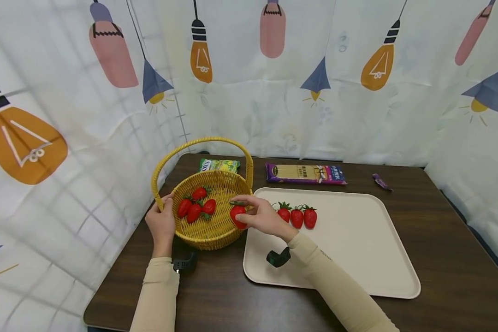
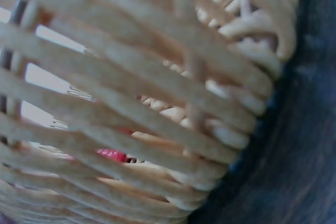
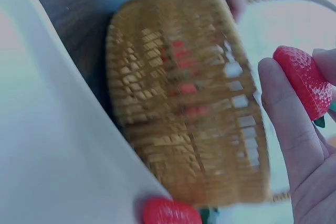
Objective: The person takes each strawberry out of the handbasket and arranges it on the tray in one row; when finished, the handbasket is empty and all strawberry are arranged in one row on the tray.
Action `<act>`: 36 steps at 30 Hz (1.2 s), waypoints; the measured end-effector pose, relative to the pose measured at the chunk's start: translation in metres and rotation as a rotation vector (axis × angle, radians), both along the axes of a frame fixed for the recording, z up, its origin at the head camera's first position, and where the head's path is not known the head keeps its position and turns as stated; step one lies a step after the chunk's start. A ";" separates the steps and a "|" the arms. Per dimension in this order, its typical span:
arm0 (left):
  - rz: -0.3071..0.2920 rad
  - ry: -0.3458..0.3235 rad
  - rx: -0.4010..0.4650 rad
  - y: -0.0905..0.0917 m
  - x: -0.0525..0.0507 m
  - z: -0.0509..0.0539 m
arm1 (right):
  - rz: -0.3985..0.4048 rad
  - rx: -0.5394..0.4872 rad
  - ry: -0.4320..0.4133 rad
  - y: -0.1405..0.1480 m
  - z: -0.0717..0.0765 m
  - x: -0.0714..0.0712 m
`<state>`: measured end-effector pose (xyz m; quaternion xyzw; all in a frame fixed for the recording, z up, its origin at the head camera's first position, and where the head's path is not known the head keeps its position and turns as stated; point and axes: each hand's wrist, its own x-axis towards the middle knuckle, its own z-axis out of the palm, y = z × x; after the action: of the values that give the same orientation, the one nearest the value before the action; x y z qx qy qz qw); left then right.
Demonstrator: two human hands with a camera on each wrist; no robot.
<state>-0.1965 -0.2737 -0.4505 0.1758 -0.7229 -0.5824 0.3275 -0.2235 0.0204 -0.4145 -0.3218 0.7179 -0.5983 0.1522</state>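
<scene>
A round yellow basket point(image 1: 207, 240), woven from thin strips with small gaps, is topped by a tall curved handle point(image 1: 209, 139). One shiny red strawberry with a green leafy cap point(image 1: 238, 216) is pinched between the thumb and fingers of the right hand point(image 1: 263, 216). It is held up at the right side of the basket, by the rim. The rim's left side, near the foot of the handle, is gripped by the left hand point(image 1: 163, 223), whose fingers are partly hidden. The two hands are kept well apart, on either side of the basket. Bumpy, seed-like skin is seen on the strawberry in the right wrist view.

Four red strawberries in a bunch point(image 1: 194, 213) are gathered in the left part of the basket. Bare weave is seen between them and the held one. The basket is set on a dark brown wood-look table point(image 1: 220, 290), just beside a smooth cream tray point(image 1: 352, 240) with round corners and a raised edge. At least three red strawberries in a row point(image 1: 297, 218) are laid on the tray, and a wide bare stretch is seen to their right.

In the head view, the held strawberry's leafy cap is turned up and its tip is pointed down, a bit to the right. Its long axis is nearly upright, with a small lean.
</scene>
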 end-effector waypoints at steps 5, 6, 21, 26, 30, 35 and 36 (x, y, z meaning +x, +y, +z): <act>0.000 -0.006 -0.003 -0.001 0.001 0.001 | -0.086 -0.039 -0.063 0.026 -0.001 -0.007; -0.002 -0.006 -0.002 -0.001 0.001 0.001 | -0.102 -0.043 -0.071 0.031 -0.001 -0.007; 0.001 0.010 0.006 0.000 -0.001 0.000 | -0.284 0.020 -0.046 0.091 -0.016 -0.011; 0.006 -0.002 0.001 0.000 -0.001 -0.001 | -0.336 0.014 -0.041 0.116 -0.017 -0.018; 0.004 -0.006 -0.003 0.000 -0.001 -0.001 | -0.405 0.013 -0.031 0.141 -0.013 -0.024; 0.001 -0.001 -0.001 -0.001 -0.002 -0.002 | -0.494 0.008 -0.017 0.168 -0.007 -0.029; 0.000 0.000 0.000 -0.001 -0.002 -0.003 | -0.508 0.000 -0.018 0.172 -0.006 -0.030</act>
<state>-0.1986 -0.2748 -0.4531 0.1757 -0.7230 -0.5823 0.3276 -0.2532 0.1928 -0.4208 -0.1257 0.7743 -0.6202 0.0034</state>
